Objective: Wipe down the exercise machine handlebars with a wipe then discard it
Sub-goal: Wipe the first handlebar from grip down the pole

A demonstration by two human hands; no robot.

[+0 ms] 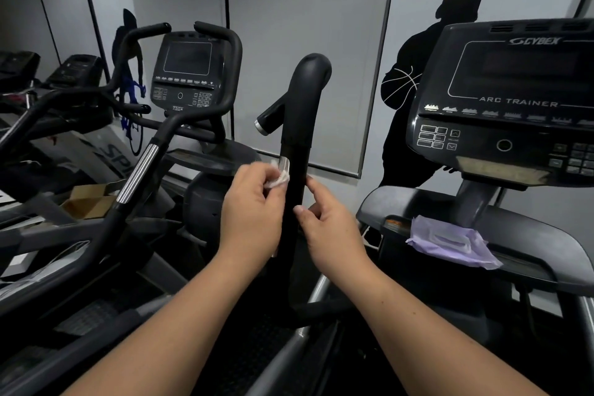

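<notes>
The handlebar [297,177] stands nearly upright between your two hands, its long axis running up and away from you. Your left hand [254,206] pinches the crumpled wipe [279,179] against the bar's left side, just below the metal contact strip. Your right hand [328,222] curls loosely at the bar's right side, holding nothing. I'd stroke along the bar's length.
</notes>
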